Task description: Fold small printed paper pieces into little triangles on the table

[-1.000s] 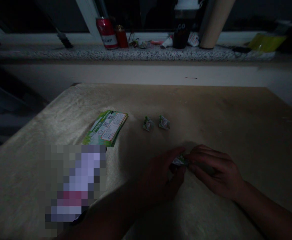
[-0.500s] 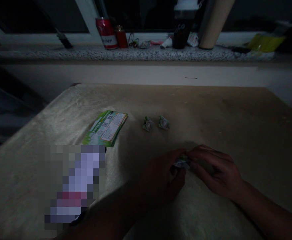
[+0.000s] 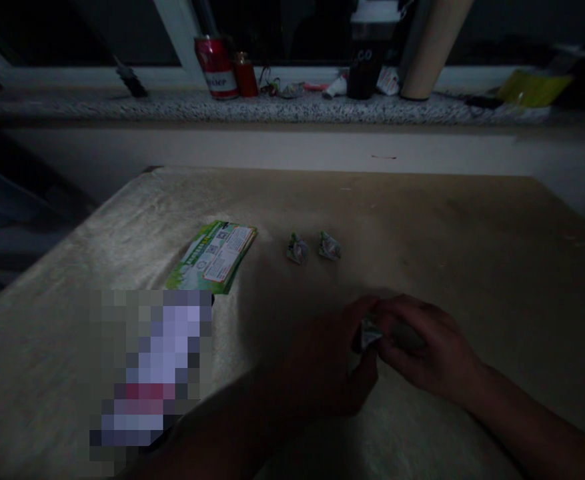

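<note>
Between the fingers of both hands is a small folded paper piece (image 3: 370,332), pale with some green print. My left hand (image 3: 335,363) pinches it from the left, and my right hand (image 3: 435,350) has its thumb and fingertips closed on the right side. Shadow hides the paper's exact shape and part of the fingers. Farther back on the table lie two similar small folded pieces, a left one (image 3: 297,249) and a right one (image 3: 329,247), set a short gap apart. A stack of green printed leaflets (image 3: 212,259) rests to their left.
A blurred-out pixelated object (image 3: 165,360) lies on the table (image 3: 447,233), left of my forearm. Along the granite windowsill (image 3: 292,112) stand a red can (image 3: 215,67), a small red container (image 3: 245,75), a dark cup (image 3: 365,63), a tan cylinder (image 3: 435,50) and a yellow item (image 3: 532,87).
The folded paper has turned and looks narrower between my fingers. My right hand has shifted slightly down and left; both hands remain on the paper.
</note>
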`<state>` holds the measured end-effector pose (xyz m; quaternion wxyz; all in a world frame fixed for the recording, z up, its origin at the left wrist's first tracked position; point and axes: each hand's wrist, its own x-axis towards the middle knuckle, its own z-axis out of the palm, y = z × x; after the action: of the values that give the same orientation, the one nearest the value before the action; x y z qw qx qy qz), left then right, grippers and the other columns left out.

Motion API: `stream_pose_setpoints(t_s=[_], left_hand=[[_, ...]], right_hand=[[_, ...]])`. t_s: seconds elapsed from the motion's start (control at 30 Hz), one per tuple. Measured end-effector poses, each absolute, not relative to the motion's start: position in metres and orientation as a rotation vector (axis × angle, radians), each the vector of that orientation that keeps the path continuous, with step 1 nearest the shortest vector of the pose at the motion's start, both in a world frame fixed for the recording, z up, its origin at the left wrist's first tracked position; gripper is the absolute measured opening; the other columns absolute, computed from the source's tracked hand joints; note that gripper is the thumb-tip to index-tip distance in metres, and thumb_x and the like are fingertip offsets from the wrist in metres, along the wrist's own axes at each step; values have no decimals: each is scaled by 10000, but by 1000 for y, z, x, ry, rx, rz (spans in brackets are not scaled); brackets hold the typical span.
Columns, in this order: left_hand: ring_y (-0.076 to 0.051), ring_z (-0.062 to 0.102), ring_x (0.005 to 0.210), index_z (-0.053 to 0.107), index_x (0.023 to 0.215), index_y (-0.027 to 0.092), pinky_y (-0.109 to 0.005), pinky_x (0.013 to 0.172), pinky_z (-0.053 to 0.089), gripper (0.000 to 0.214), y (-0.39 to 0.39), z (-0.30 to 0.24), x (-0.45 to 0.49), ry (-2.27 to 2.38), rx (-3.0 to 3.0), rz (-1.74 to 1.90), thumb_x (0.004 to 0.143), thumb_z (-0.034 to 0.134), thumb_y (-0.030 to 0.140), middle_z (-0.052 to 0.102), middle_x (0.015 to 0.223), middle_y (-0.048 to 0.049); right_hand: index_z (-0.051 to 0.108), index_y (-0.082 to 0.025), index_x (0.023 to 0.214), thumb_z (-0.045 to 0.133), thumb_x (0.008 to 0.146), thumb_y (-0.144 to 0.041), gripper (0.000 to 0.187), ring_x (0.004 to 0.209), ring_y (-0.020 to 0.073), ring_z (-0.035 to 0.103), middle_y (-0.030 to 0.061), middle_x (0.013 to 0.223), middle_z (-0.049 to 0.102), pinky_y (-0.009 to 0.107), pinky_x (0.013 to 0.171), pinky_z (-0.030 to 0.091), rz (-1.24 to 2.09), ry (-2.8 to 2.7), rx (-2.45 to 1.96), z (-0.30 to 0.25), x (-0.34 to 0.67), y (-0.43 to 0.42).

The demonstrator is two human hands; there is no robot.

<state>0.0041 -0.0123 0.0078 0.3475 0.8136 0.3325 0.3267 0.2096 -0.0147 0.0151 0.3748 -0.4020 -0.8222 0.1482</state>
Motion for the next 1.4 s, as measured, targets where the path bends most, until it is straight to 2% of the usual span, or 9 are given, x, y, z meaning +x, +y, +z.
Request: stream_pose_setpoints(t_s=[0.17,0.27,0.43,0.53,0.67,0.83,1.03,1.23,1.4], left_hand=[[-189,673,744,377,1511,207,-331,714,553,638,-13,13,7,743,2195,874,899,539,132,713,948,-52],[-159,630,719,414,1486,204,-290,686,524,621,-14,13,5,743,2055,906,888,563,126,667,885,-21],[-158,642,806,614,1286,179,-295,746,520,369,-7,9,0,838,1434,958,945,638,319,673,898,-30],[-178,681,857,708,1077,160,-323,802,541,425,0,8,2,736,1063,809,804,825,465,722,937,-49],[-187,714,843,757,1046,183,-323,783,558,548,1,7,7,659,889,727,630,956,480,761,914,-39],[-205,741,855,793,1011,194,-365,839,576,489,0,11,6,676,852,687,630,962,451,797,932,-48],[-175,730,818,819,989,185,-312,795,571,416,3,15,3,684,914,641,647,961,375,796,908,-42],[-180,712,807,818,1060,200,-304,760,555,393,1,14,0,777,1200,626,707,909,348,785,906,-40],[-207,709,858,835,1022,223,-298,766,552,455,0,23,0,853,1408,618,602,970,335,784,908,-28]], right_hand=[[603,-236,1020,624,902,-139,154,636,147,722,-10,773,725,226,556,569,641,-1981,-1112,9,208,-15],[615,-243,1022,639,908,-145,152,693,154,751,-6,803,745,216,592,583,583,-1938,-1099,7,209,-16],[622,-232,1081,699,875,-168,229,741,187,763,40,886,769,264,658,612,377,-1973,-1031,11,213,-18],[623,-231,1117,701,872,-151,270,742,210,752,53,864,758,292,639,609,355,-2002,-921,14,215,-18],[615,-232,1171,692,866,-123,333,742,234,743,66,861,752,328,627,606,346,-2001,-855,16,216,-15],[625,-237,1171,698,892,-180,294,716,236,720,61,845,737,350,617,593,378,-1994,-850,15,218,-15],[616,-222,1178,672,944,-251,243,720,246,713,75,830,728,377,634,589,387,-2040,-796,15,219,-14],[626,-240,1005,706,887,-236,143,624,200,733,27,733,734,281,544,569,420,-2017,-915,15,217,-17],[616,-237,969,730,842,-223,171,581,162,730,6,745,748,226,514,559,521,-1982,-950,12,214,-19]])
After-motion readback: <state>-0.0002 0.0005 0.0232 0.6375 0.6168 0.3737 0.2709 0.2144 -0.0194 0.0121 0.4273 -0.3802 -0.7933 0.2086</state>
